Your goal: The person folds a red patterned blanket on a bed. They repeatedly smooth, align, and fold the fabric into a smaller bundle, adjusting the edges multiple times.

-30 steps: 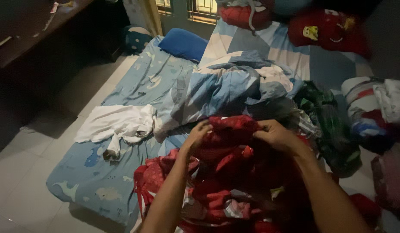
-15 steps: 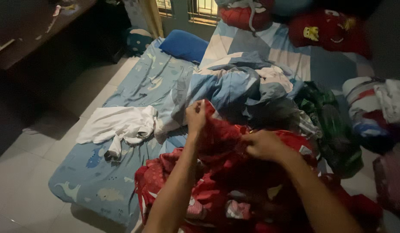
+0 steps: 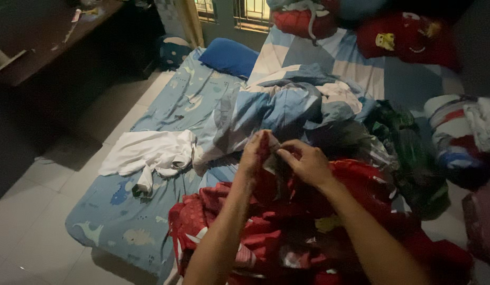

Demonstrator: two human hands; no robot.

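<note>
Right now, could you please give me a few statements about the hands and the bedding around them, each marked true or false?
1. Both hands pinch the red patterned cloth together. True: the left hand and right hand meet at its raised edge.
2. The white garment lies on the tiled floor. False: it lies on the light blue printed mattress.
3. A blue pillow sits at the mattress's far end. True.
4. The crumpled blue and white blanket is in the right hand. False: it lies beyond the hands, untouched.
</note>
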